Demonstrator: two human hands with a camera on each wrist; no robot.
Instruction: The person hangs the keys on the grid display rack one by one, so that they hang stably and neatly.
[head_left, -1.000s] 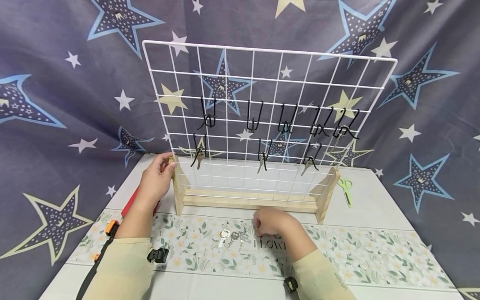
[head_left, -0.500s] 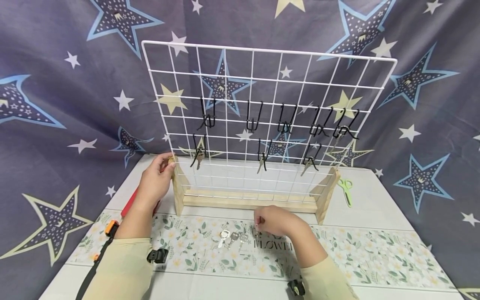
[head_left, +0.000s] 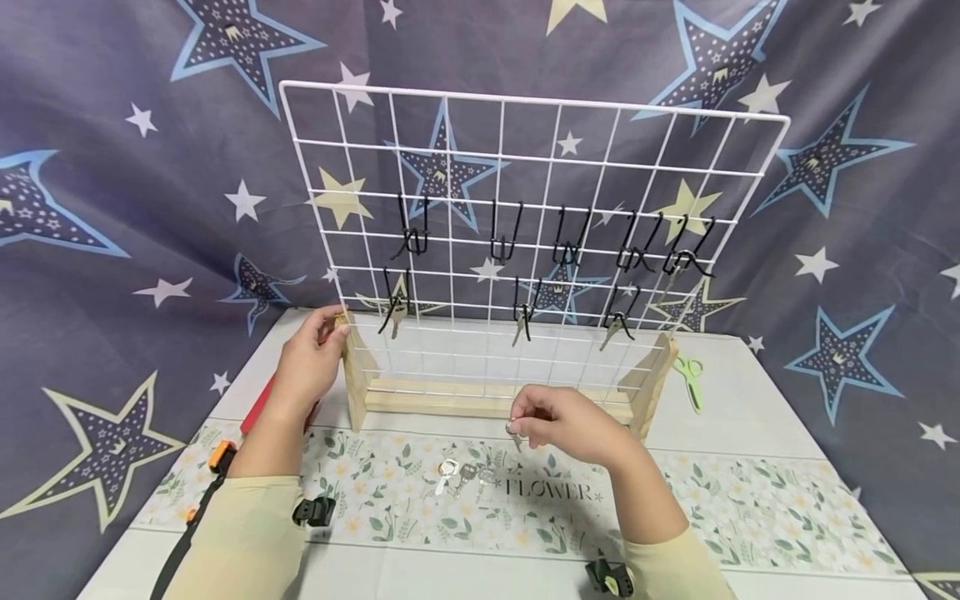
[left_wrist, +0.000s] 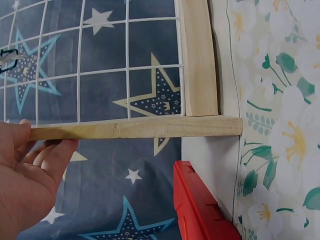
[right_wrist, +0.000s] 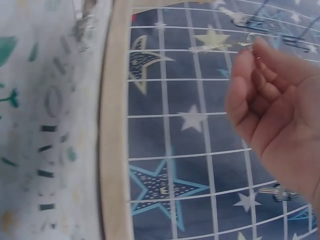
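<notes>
The left hand (head_left: pixel 309 358) grips the top of the wooden side support (head_left: pixel 356 379) between thumb and fingers. The right hand (head_left: pixel 566 421) pinches a key (head_left: pixel 516 438) by its ring; the key hangs just below the fingertips, above the floral mat (head_left: pixel 757 500) and before the wire grid (head_left: pixel 532 101). Three loose keys (head_left: pixel 465 477) lie between the hands, nearer the right. Green scissors (head_left: pixel 693 390) lie beyond the right hand, to its right. A red object (left_wrist: pixel 200 205) lies beside the left forearm.
</notes>
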